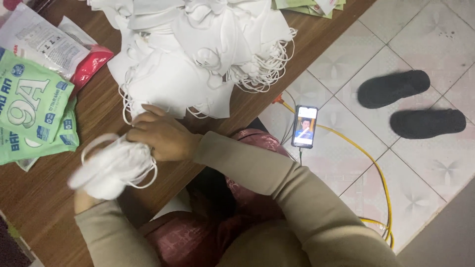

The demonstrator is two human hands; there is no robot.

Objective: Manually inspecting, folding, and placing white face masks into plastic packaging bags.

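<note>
— Head view, from the left: what crowds the wooden table (44, 217)?
— Green packets (29, 106) lie at the left edge. Just beside them the left hand (86, 198) is closed under a blurred bunch of white masks (111, 165); the right hand (161, 136) clamps it from above.
— Room to move?
— Bare wood below the packets. A heap of masks (198, 49) fills the top, touching the right fingers. Right of the table's edge, a phone (304, 126) and black slippers (410, 104) lie on tile.

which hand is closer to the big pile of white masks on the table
Right hand: it touches the pile's near edge. Left hand is lower, apart, under a held mask bunch.
</note>
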